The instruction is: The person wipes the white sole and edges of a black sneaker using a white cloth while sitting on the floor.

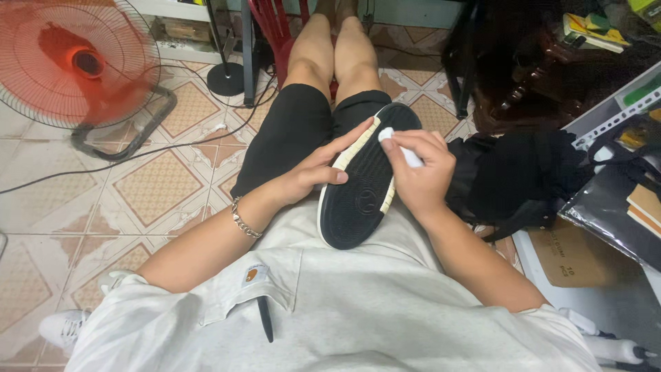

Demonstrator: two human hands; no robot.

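A shoe [361, 186] with a black sole and cream edge lies sole-up on my lap, heel toward my belly. My left hand [313, 172] grips its left side, thumb on the sole and fingers stretched along the cream rim. My right hand [420, 169] holds a small white tube-like object [399, 146], its rounded tip pressed against the right edge of the sole near the toe. A metal bracelet circles my left wrist.
An orange floor fan [69, 62] stands on the tiled floor at upper left with cables trailing. A red chair [275, 31] is beyond my knees. Black bags [523, 172] and a cluttered shelf [620, 138] sit to my right. A white sneaker [65, 327] lies at lower left.
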